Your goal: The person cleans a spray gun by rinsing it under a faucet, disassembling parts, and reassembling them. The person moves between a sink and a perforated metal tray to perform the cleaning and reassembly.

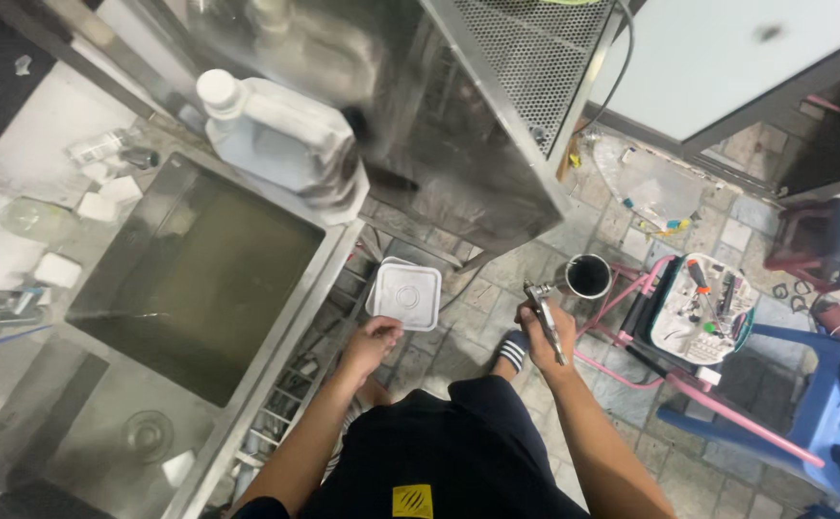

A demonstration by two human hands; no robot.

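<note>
Right hand [543, 338] closed around a spray gun [545, 317], metal cup [589, 276] mouth-up just above and to the right of the fist, kept level, likely so nothing spills. Left hand [372, 343] loosely curled, fingertips at the near edge of a white square lid [404, 294] just ahead; whether pinching or only touching it, cannot tell. Steel sink [247, 317] to the left of that hand, white jug [275, 135] on its far rim. Pink stool [651, 336] and tool tray [703, 312] to the right of the gun hand.
</note>
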